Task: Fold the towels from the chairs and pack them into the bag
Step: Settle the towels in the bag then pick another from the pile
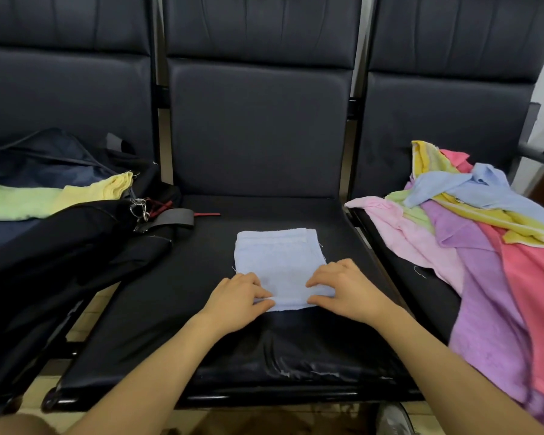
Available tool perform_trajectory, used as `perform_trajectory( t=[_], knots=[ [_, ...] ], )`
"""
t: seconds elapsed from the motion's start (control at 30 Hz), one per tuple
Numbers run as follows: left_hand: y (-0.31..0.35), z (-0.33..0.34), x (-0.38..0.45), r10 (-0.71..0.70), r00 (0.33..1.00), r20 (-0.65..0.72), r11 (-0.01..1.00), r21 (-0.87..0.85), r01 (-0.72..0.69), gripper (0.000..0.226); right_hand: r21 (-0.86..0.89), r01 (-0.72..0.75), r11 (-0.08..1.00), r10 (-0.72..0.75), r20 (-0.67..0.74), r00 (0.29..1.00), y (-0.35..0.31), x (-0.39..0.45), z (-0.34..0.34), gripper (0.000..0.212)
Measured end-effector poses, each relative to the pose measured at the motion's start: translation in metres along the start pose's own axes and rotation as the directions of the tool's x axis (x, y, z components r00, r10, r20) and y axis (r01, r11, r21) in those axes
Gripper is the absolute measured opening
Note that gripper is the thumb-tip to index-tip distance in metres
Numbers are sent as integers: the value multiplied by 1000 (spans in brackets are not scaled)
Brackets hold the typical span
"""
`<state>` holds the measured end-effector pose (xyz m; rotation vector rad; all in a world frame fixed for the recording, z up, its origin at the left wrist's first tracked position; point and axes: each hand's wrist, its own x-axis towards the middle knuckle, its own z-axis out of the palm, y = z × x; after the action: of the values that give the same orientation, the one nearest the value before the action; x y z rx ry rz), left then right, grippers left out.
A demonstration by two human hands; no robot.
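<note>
Left hand (239, 296) and right hand (343, 287) both pinch the near hem of the pale blue towel (280, 262), thumbs under the edge, fingers on top. The towel lies flat on the middle chair seat (258, 211), stretching away from the hands toward the backrest, so the next fold likely runs forward. The bag (60, 233), nearer the left hand, sits left; unfolded towels (471, 221) lie right.

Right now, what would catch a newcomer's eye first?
Probably the bright heap of towels, pink, purple, yellow and blue, spilling over the right chair. Next, the pale blue towel folded on the middle seat, with the left hand and right hand pinching its near edge. A dark bag lies left.
</note>
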<state>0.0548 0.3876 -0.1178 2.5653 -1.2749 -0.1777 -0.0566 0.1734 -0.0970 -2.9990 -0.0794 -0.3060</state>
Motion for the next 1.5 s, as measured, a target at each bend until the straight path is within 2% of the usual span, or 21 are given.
perform_trajectory(
  t=[0.13,0.33,0.5,0.57,0.7,0.77,0.9,0.93,1.0,1.03,1.1,1.17,1.27,1.37,1.5],
  knots=[
    [-6,-2,0,-9,1000,3,1000,-17,9,34,-48,47,998,-42,92,995,-12,10,8,34],
    [-12,3,2,-30,998,-49,1000,-4,30,51,-74,16,997,-13,50,999,-16,16,12,23],
    [-14,1,2,-89,991,-99,990,-118,77,64,86,-147,985,150,-31,988,-17,17,6,21],
    [-14,1,2,-106,987,-121,982,-168,85,59,151,-203,967,208,-18,978,-16,18,2,22],
    [-12,-2,1,-149,959,-242,955,-286,77,24,230,-256,939,263,-1,965,-15,17,1,15],
    [-10,-3,1,-168,946,-278,937,-344,66,16,265,-292,919,299,15,954,-13,14,2,14],
    [-12,-4,2,-255,923,-289,866,-493,84,9,301,-370,879,339,153,928,-18,4,4,45],
    [-13,-4,2,-274,917,-290,854,-512,93,9,262,-346,901,321,133,938,-18,3,7,40],
    [-13,-4,2,-300,905,-301,839,-534,100,13,247,-309,918,317,11,949,-18,6,11,16],
    [-13,-4,2,-311,899,-309,834,-543,102,16,349,-314,883,353,-53,934,-17,7,11,11],
    [-12,-6,4,-333,884,-327,820,-563,100,21,637,-295,712,459,-105,882,-19,12,6,10],
    [-12,-10,7,-352,867,-354,813,-575,96,24,756,-240,609,499,-130,857,-23,17,0,9],
    [-11,-14,17,-401,828,-391,811,-572,122,26,760,-252,598,521,-130,843,-25,29,3,7],
    [-11,-16,31,-464,789,-402,826,-518,221,25,709,-361,605,602,-111,791,-25,42,11,12],
    [-15,-16,54,-481,779,-402,856,-406,319,20,616,-504,606,691,-94,717,-23,57,20,22]
  ],
)
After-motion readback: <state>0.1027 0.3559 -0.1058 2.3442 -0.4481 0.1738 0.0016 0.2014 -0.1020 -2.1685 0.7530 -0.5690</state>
